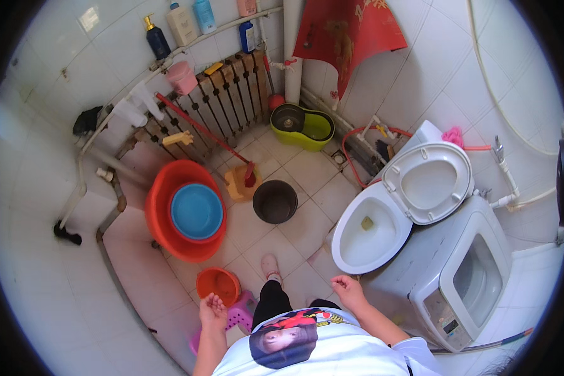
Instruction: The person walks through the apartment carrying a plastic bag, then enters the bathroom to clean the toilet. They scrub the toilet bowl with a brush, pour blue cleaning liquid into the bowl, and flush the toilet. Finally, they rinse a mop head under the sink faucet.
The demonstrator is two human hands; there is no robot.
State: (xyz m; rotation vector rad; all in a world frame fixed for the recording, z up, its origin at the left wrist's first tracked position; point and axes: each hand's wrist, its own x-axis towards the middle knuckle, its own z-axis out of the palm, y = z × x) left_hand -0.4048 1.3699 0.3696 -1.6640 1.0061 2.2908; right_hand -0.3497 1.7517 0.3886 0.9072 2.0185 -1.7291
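My left hand (213, 311) is raised palm up with its fingers loosely curled and nothing in it. It is nearest to a small orange-red bucket (218, 285) and a pink plastic stool (240, 310). On the other side, my right hand (349, 292) hangs half curled just below the rim of a white toilet (372, 233), apparently touching nothing. The toilet's seat and lid (427, 183) are raised, and a yellowish patch shows in the bowl. Ahead of my foot stands a black bucket (275, 202).
A blue basin (197, 211) sits inside a large red tub (160, 221). Near the radiator (237, 91) are a yellow dustpan (237, 183) with a red-handled brush (202, 127) and a green mop bucket (305, 138). A top-loading washing machine (413, 268) stands on the right.
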